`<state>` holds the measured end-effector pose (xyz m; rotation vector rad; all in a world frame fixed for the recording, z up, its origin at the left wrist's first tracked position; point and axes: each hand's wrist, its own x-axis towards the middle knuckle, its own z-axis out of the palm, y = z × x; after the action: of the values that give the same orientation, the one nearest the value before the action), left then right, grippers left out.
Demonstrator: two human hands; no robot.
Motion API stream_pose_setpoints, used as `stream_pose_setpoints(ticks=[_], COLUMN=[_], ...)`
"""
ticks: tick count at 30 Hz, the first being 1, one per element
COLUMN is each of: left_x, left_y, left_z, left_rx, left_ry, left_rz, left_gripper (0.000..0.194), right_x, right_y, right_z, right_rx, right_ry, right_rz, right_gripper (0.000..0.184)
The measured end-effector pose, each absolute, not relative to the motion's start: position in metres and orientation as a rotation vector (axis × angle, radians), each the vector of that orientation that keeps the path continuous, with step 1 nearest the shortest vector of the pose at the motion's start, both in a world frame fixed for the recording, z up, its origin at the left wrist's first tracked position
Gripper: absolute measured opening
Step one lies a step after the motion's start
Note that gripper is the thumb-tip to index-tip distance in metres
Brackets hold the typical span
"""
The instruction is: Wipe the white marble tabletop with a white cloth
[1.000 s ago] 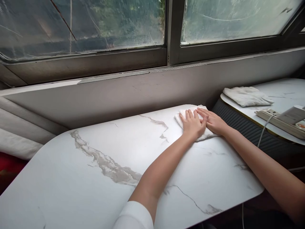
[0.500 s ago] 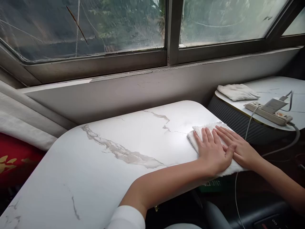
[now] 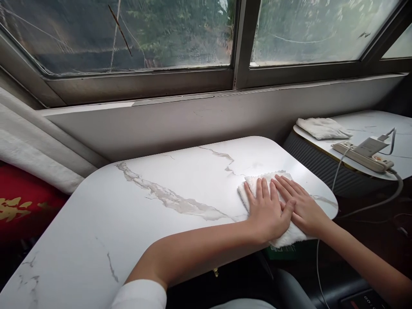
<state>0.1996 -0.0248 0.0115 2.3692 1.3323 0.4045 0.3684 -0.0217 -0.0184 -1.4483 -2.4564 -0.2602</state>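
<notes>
A white cloth (image 3: 291,234) lies spread on the marble-patterned white table (image 3: 135,219), near its right end, and part of it hangs over the front edge. My left hand (image 3: 268,210) presses flat on the cloth with fingers stretched out. Beside it, my right hand (image 3: 302,206) also rests flat on the cloth, its fingers extended and pointing up and left. The two hands touch near the left thumb. Both palms are hidden, and neither hand grips the cloth.
Behind the table run a low wall (image 3: 180,124) and a window frame (image 3: 144,88). At right, a second table (image 3: 370,120) bears a folded white cloth (image 3: 322,128) and a power strip (image 3: 363,159) with a plugged-in charger. Cables trail down. A curtain (image 3: 35,150) hangs at left.
Both hands and the cloth have slid left along the table, uncovering its right corner. Fingers stay flat on the cloth. The camera view has shifted slightly.
</notes>
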Motion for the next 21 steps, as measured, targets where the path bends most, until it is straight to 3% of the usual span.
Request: stream_pose_setpoints(ticks=[7, 14, 21], left_x=[0.194, 0.189, 0.172], left_y=[0.029, 0.123, 0.184], left_z=[0.004, 0.001, 0.002], left_rx=[2.330, 2.168, 2.148], left_ry=[1.496, 1.701, 1.749], left_rz=[0.491, 0.589, 0.629], left_gripper=[0.075, 0.060, 0.057], right_x=[0.355, 0.337, 0.308], right_y=[0.046, 0.146, 0.210], right_z=[-0.018, -0.020, -0.016], right_rx=[-1.477, -1.498, -1.657], right_ry=[-2.495, -2.552, -2.527], right_rz=[-0.153, -0.140, -0.113], right_gripper=[0.059, 0.059, 0.059])
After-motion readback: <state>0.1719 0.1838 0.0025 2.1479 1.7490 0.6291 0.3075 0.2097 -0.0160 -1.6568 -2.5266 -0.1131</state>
